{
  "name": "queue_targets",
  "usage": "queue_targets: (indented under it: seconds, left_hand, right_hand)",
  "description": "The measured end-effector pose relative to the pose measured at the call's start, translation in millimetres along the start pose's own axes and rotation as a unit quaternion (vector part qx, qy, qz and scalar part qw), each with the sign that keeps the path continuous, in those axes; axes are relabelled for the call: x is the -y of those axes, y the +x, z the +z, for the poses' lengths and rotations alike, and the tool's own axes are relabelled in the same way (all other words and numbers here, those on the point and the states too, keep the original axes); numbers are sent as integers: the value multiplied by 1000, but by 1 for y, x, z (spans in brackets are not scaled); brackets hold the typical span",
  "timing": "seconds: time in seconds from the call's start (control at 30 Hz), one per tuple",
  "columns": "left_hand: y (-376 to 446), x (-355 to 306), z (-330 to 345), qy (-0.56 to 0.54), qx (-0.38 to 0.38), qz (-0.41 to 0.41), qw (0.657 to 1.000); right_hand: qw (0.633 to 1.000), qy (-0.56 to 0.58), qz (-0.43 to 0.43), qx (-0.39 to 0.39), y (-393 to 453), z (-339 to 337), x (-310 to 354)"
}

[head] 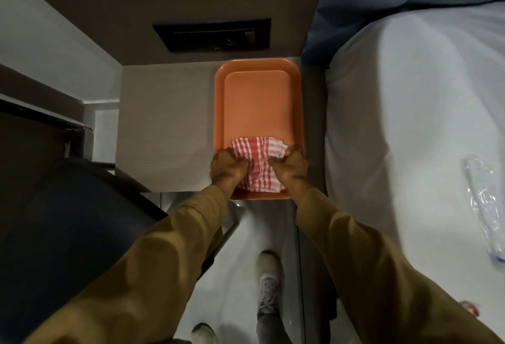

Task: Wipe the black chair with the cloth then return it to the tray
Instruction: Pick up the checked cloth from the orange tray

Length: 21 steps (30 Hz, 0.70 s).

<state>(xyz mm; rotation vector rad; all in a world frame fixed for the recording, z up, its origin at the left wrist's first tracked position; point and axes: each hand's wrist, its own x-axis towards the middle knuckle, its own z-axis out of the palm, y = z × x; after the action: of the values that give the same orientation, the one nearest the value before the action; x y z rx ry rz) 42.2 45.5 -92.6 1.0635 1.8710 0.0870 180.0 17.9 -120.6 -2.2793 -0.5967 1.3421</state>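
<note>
Red-and-white checked cloth [258, 164] bunched at the near end of the orange tray [258, 103], partly inside it. Left hand [228, 170] fisted on the cloth's left edge, right hand [291, 166] fisted on its right edge. Tray on a pale surface [164, 130], its far end bare. Black chair [71, 223] left of the tray and nearer. White bed [415, 114] right of the tray, with a clear plastic bottle [483, 207] lying on top.

Bedroom, white-sheeted bed [410, 125] beside small bedside table [164, 125], tiled floor [246, 234]
</note>
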Motion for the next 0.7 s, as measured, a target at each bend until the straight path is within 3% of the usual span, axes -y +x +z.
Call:
queue_targets:
  seconds: [0.33,0.47,0.7]
  left_hand:
    - [-38,10,-42,-83,28,19,996]
    - [-80,21,-80,-74,49,73,993]
    - [-160,67,-133,-91,68,100,989]
  right_hand:
    - [979,146,-31,137,-63,-21,7]
    - [964,174,-66,188,-115,-34,12]
    - [928,265,-118,235,-220,-34,-26]
